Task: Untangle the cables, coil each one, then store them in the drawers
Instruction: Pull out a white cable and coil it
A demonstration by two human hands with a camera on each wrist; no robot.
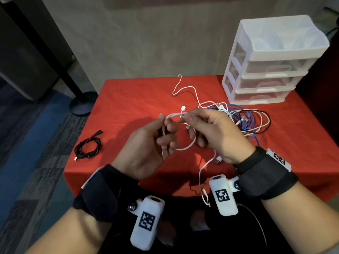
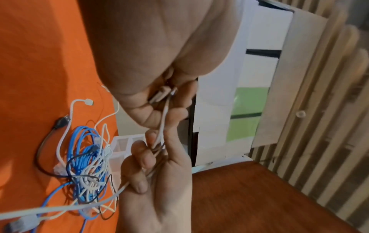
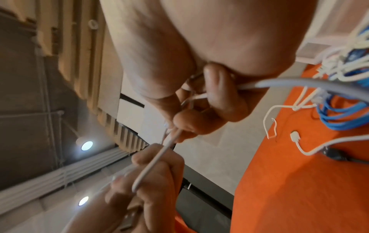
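Head view showed a table draped in smooth red cloth, with both hands raised over its near half. The left hand curled its fingers round a thin white rubbery cable, thumb pressing the strand near a metal plug tip that poked out below the palm. The right hand pinched the same cable between thumb and forefinger at the top of a round loop that hung between the two hands. A loose tail of that white cable dropped past the table's front edge.

Behind the right hand lay a tangled heap of cables: a glossy blue cord, cream strands and a thin black loop, all crossing one another on the cloth. Another white strand snaked away from the heap toward the table's far edge.

At the far right corner stood a small translucent white plastic drawer unit, three drawers pushed in, with a shallow tray on top.

Near the left edge sat a neatly coiled black cable, its plug ends sticking out.

Left wrist view caught the white cable running taut between both hands' fingertips.
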